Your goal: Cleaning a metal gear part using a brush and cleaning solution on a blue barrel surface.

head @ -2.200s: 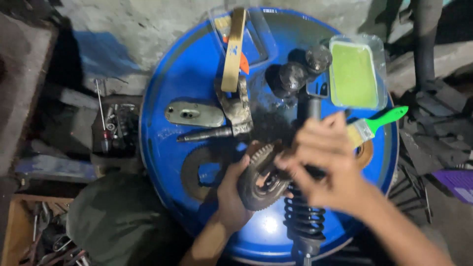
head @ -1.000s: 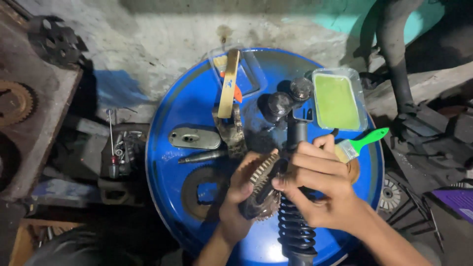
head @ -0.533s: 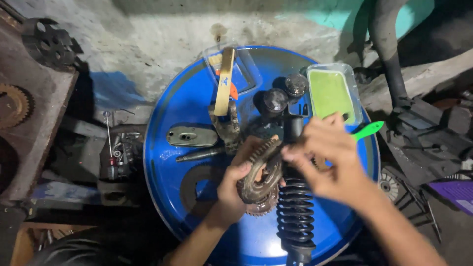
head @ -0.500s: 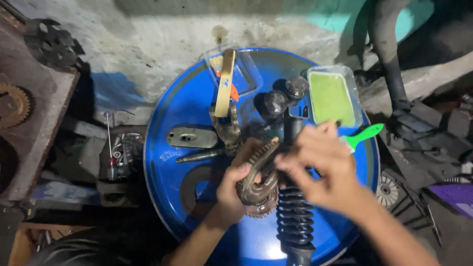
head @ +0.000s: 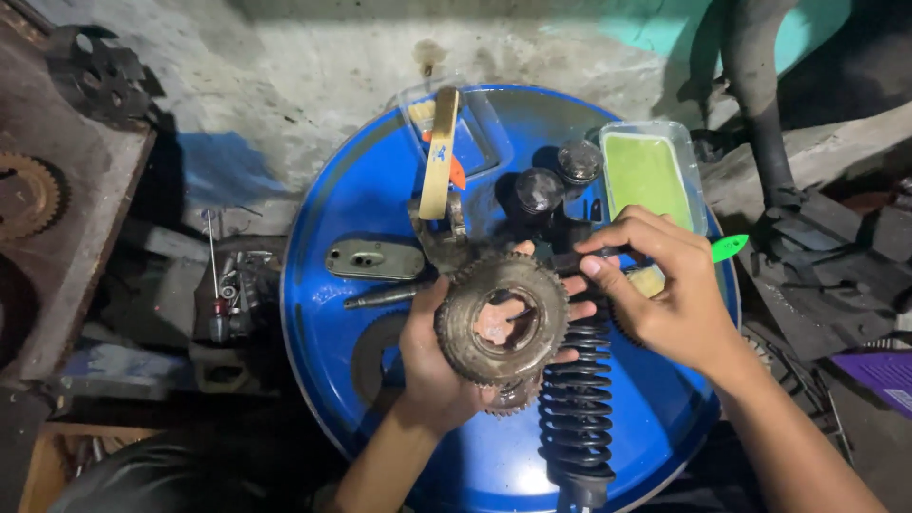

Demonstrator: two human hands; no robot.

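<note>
My left hand (head: 432,366) grips a dirty round gear (head: 502,318) and holds it up face-on over a blue drum top (head: 351,199). My right hand (head: 665,294) is closed around a green-handled brush (head: 728,249), whose bristle end points toward the gear's right side. A black coil-spring shock absorber (head: 577,399) lies on the drum just below both hands.
On the drum lie a clear tray of green liquid (head: 646,171), two round dark caps (head: 540,188), a tan-handled tool (head: 439,166), a grey metal plate (head: 374,258) and a bolt (head: 385,296). Sprockets (head: 28,195) rest on a bench at left. Scrap parts crowd the right.
My left hand has turned the gear from edge-on to face up toward the camera. My right hand has shifted a little right with the brush. The view has moved closer.
</note>
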